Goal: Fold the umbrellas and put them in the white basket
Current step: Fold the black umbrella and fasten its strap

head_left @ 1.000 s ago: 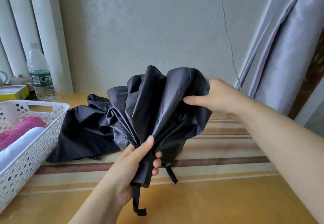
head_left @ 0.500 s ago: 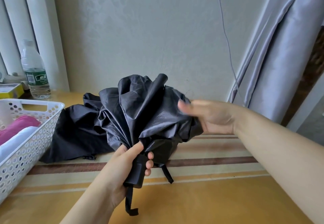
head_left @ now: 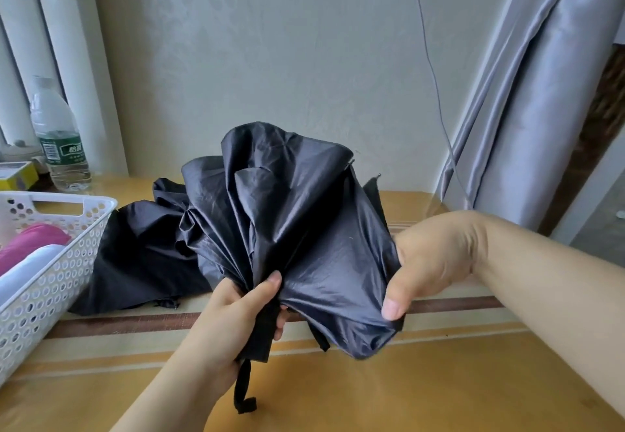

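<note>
The left hand (head_left: 233, 316) grips the black umbrella (head_left: 291, 228) by its handle, thumb up against the gathered cloth, holding it above the desk (head_left: 439, 381). The right hand (head_left: 429, 262) pinches the loose canopy at its right edge, thumb pointing down over the cloth. A strap (head_left: 244, 387) hangs below the handle. A second black umbrella (head_left: 142, 252) lies crumpled on the desk behind, touching the white basket (head_left: 50, 279) at left, which holds a pink and a white folded umbrella. A water bottle (head_left: 59, 141) stands beyond the basket
</note>
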A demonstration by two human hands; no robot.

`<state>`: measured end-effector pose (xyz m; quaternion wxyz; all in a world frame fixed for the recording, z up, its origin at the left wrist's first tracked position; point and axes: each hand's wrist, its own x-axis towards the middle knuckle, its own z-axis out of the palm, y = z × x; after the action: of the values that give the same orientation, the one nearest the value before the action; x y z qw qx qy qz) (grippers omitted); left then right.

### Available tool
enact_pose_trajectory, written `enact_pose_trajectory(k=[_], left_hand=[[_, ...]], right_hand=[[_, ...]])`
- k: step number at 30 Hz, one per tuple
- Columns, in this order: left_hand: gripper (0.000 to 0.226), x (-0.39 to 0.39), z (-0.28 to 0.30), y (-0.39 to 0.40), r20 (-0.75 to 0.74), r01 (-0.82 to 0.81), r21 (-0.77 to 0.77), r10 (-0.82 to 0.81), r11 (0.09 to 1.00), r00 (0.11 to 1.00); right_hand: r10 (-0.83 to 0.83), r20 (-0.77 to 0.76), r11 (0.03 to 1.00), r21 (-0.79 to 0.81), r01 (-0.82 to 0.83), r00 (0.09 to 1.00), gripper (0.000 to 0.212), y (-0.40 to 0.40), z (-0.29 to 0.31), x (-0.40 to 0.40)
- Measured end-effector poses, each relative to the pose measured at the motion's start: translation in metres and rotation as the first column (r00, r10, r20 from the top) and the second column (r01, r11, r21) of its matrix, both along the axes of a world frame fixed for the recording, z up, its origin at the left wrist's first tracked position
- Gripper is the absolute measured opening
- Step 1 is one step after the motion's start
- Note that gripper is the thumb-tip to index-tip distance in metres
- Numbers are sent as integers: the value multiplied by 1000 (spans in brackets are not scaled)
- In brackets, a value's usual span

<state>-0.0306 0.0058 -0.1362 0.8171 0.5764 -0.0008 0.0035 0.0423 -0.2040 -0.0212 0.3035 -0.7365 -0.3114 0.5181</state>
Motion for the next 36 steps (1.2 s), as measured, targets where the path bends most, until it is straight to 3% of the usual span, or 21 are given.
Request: enact_pose_trajectory(k=[2, 4, 6, 9, 11, 16, 18, 20, 22, 26, 28, 30, 32, 33, 34, 36], left_hand=[[31, 1, -1, 2, 8, -24, 19, 24, 1000, 1000], [31, 3, -1, 5, 4, -36, 5, 36, 999, 999], [25, 4, 1, 7, 6, -53, -44, 53, 998, 999], [18, 4, 4, 10, 20, -81, -145, 84, 986, 996], [19, 4, 5, 11, 19, -87, -168, 91, 982, 996], [17, 5, 3, 11, -5, -130, -211, 132, 969, 991], [17, 5, 2, 11, 11, -146, -186, 151, 972, 989], [19, 5, 2, 11, 19, -171, -157, 176, 973, 984], [19, 4, 2, 10, 11, -185, -153, 189, 971, 982], [20, 4, 1, 9, 1, -207, -147, 209, 967, 978], [20, 4, 0, 8, 12, -216, -107, 218, 970, 976], [21, 4, -1, 7, 21, -223, -81, 225, 971, 974], [22, 3, 0, 4, 26, -228, -111, 232, 967, 972], [23, 1, 1, 2, 28, -229, -139, 235, 964, 972], [23, 0, 3, 1, 31, -229, -172, 237, 958, 971], [24, -2, 8, -1, 32, -212, -242, 226, 947, 974]], right_hand=[[74, 74, 991, -119, -65, 994, 48, -1, 7, -1], [34, 110, 991, -129, -20, 993, 40, -7, 14, 0], [-120, 192, 992, -4, 123, 974, 35, -16, 17, 2], [-413, 371, 908, 241, 343, 832, 36, -25, 17, 9], [-493, 414, 867, 304, 395, 765, 38, -25, 16, 10], [-498, 429, 863, 160, 479, 754, 60, -25, 26, 9], [-630, 352, 776, 294, 558, 692, 54, -24, 33, 10], [-791, 81, 569, 463, 679, 607, 54, -16, 33, 8], [-829, -130, 422, 493, 761, 544, 55, -7, 22, 5], [-827, -161, 480, 295, 826, 539, 43, 15, -5, -14], [-866, -148, 411, 334, 848, 478, 23, 27, -15, -20], [-940, 71, 325, 480, 815, 333, 19, 38, -27, -22], [-865, 490, 443, 640, 627, 110, 33, 42, -31, -27], [-812, 584, 511, 704, 493, 8, 34, 41, -31, -32], [-804, 595, 539, 747, 389, -28, 33, 39, -32, -36], [-875, 484, 449, 826, 341, -21, 34, 35, -38, -37]])
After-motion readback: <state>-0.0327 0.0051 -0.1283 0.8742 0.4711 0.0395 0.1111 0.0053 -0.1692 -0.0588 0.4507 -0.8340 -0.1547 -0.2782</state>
